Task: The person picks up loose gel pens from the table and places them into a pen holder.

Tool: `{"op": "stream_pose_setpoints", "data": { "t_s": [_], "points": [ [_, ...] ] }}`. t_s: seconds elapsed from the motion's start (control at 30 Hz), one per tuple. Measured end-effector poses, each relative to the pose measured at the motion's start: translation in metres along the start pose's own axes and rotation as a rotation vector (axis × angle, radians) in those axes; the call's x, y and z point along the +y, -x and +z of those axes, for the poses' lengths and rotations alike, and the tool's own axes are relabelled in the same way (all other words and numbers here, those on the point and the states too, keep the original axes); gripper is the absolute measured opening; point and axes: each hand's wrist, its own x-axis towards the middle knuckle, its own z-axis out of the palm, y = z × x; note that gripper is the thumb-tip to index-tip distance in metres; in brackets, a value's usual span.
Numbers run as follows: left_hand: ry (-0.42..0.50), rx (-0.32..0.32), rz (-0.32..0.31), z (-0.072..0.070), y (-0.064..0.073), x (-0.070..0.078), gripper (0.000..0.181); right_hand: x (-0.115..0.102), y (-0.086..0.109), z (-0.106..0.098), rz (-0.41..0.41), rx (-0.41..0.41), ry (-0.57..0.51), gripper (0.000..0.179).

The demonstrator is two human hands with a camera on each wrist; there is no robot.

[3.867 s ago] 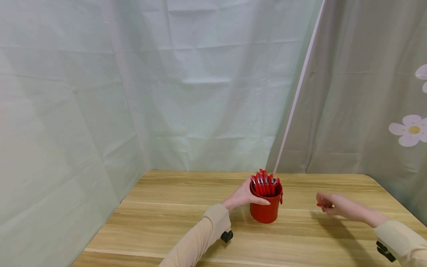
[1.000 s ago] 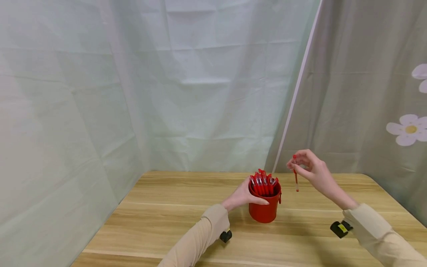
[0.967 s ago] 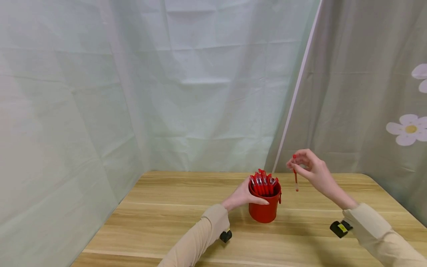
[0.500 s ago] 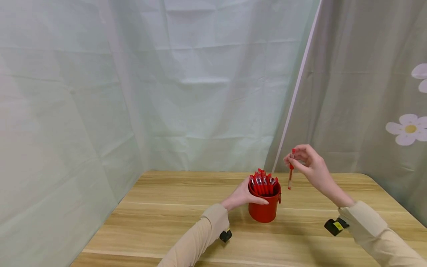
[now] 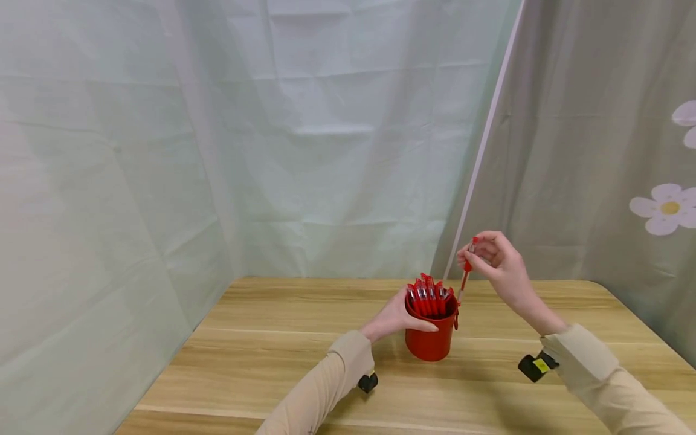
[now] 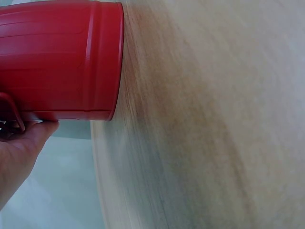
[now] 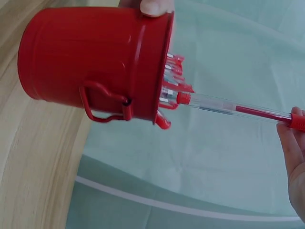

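Note:
A red metal bucket [image 5: 428,341] stands upright on the wooden table, with several red-capped clear pens [image 5: 426,297] bunched inside it. My left hand [image 5: 393,315] grips the bucket from its left side, thumb across the front near the rim. In the left wrist view the bucket [image 6: 52,57] fills the upper left, and part of the left hand [image 6: 24,150] shows below it. Pinched between my right thumb and fingers, a red pen [image 5: 464,281] slants down toward the bucket's right rim. In the right wrist view the pen's [image 7: 219,105] red end overlaps the bucket's mouth.
The wooden table [image 5: 261,362] runs back to a pale curtain [image 5: 337,151]. A grey curtain with white flowers [image 5: 666,208] hangs at right. A small side handle [image 7: 107,102] sticks out from the bucket. Black wrist cameras [image 5: 535,367] sit under both sleeves.
The right hand picked the pen from low at the right, raised it and moved it left to the bucket's rim, tilting its lower end left. The left hand and bucket stay in place.

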Motion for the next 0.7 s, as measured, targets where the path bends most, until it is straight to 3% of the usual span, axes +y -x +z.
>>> {"op": "stream_pose_setpoints", "data": {
  "t_s": [0.43, 0.7],
  "points": [
    [0.007, -0.003, 0.015, 0.001, -0.003, -0.003, 0.074, 0.01, 0.003, 0.016, -0.002, -0.036, 0.006, 0.032],
    [0.013, -0.015, 0.019, 0.0, -0.003, -0.003, 0.072, 0.0, 0.008, 0.025, 0.053, -0.026, 0.092, 0.038]
  ]
}}
